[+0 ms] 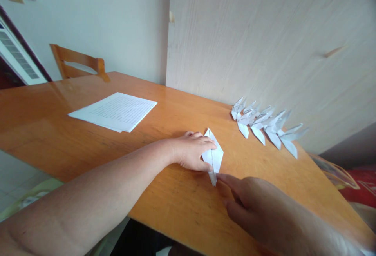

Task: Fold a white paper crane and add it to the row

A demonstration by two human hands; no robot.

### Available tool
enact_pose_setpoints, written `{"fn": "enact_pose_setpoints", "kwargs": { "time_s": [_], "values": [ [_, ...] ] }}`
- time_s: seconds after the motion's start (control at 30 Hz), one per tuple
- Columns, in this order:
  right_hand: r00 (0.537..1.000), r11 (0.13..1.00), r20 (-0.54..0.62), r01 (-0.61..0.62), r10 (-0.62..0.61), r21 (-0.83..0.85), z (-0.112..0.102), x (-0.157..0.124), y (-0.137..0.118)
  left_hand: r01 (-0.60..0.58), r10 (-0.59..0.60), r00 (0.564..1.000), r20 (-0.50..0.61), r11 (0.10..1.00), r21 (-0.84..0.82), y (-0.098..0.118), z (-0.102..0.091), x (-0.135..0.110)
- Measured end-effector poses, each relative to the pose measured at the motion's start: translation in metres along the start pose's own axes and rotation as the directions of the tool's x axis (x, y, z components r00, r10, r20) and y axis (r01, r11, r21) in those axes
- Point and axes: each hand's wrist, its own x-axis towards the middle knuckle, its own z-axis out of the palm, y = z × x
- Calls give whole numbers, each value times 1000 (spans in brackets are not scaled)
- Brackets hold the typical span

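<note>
The right hand point(249, 201) is nearest, a little blurred, its index finger stretched out to the lower right edge of the paper point(217, 157). Its other fingers are curled in, and whether they pinch anything I cannot tell. Just beyond, the left hand point(195, 152) lies over the paper with thumb and fingers apart, pressing it down, the thumb on the lower part and the fingers across the upper left

The paper lies flat on the table point(176, 115), between the hands and near the table's close edge. It is white and folded into a long kite, with its narrow tail towards the person and a blunter point at the far end. The right corner stands out clear; much of the left side is covered by the hand. A line runs down the middle, and the tail shows layered edges

Farther off to the right, pale folded shapes point(274, 134) with pointed wings stand close together by the panel point(249, 32). To the left are stacked sheets point(117, 111) with lines of text, and past them a wooden chair point(78, 58) by the wall point(111, 20)
</note>
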Motion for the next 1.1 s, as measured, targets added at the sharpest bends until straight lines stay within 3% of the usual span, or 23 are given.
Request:
{"fn": "enact_pose_setpoints", "kwargs": {
  "time_s": [0.17,0.27,0.33,0.4,0.5,0.53,0.6,0.8,1.1],
  "values": [
    [992,998,122,34,-27,-55,-5,-6,-6,-4,4,1000,2,1000,14,-1,1,1],
    [980,996,181,77,-82,33,-6,-7,-6,-5,5,1000,7,1000,20,-2,1,1],
    [989,986,94,101,-114,134,-4,-4,-2,-6,6,1000,13,1000,21,-2,1,1],
    [991,972,-86,118,-102,205,0,3,2,-5,4,1000,21,1000,20,-3,0,0],
    [931,955,-338,216,-138,205,10,18,10,-5,5,1000,30,1000,11,-4,-1,0],
    [919,948,-360,243,-159,203,13,22,12,-5,4,1000,30,1000,6,-4,-2,0],
    [907,937,-369,289,-201,199,18,30,15,-2,2,1000,27,1000,-4,-5,-2,0],
    [925,945,-317,275,-209,177,28,41,19,9,-9,1000,23,1000,-14,-8,-6,0],
    [938,958,-290,241,-190,154,26,41,17,48,-50,999,-14,992,-114,-16,-15,2]
  ]
}}
